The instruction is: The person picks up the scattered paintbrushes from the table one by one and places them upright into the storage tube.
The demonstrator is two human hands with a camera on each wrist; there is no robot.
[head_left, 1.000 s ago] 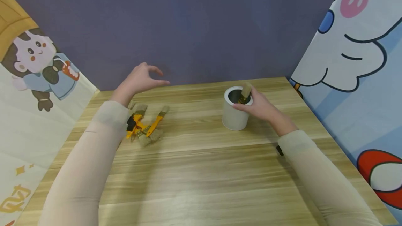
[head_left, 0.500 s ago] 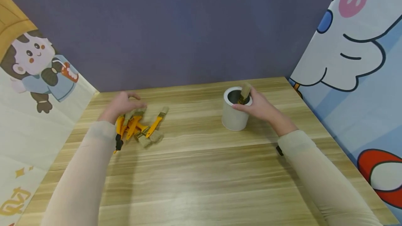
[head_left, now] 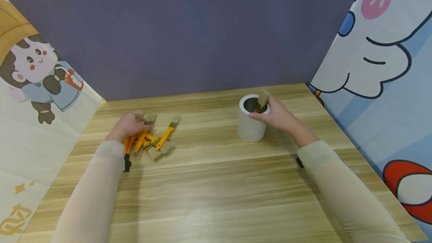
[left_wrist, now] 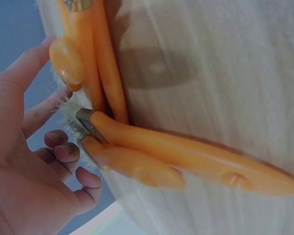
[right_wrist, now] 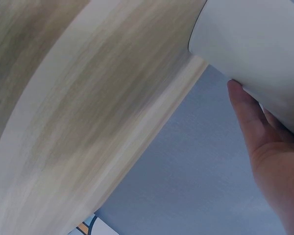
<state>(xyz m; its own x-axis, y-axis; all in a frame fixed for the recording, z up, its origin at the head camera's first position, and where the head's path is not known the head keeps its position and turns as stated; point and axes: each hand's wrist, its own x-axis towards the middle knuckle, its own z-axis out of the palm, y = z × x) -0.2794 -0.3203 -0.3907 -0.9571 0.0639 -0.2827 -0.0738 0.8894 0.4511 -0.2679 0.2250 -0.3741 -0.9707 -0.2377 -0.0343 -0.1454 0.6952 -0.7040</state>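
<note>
Your left hand (head_left: 129, 126) lies near the table's (head_left: 216, 190) far left corner, fingers curled over a pile of about five orange brushes (head_left: 148, 140). Your right hand (head_left: 275, 114) grips one white cup (head_left: 250, 123), holding one brush (head_left: 261, 100), towards the far right corner.

Open tabletop (head_left: 209, 168) between left hand (head_left: 127, 126) and right hand (head_left: 275, 114); blocked leftward by brush pile (head_left: 153, 141), rightward by white cup (head_left: 251, 123).

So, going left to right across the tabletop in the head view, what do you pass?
Left hand → pile of orange-handled brushes → white cup → right hand.
</note>
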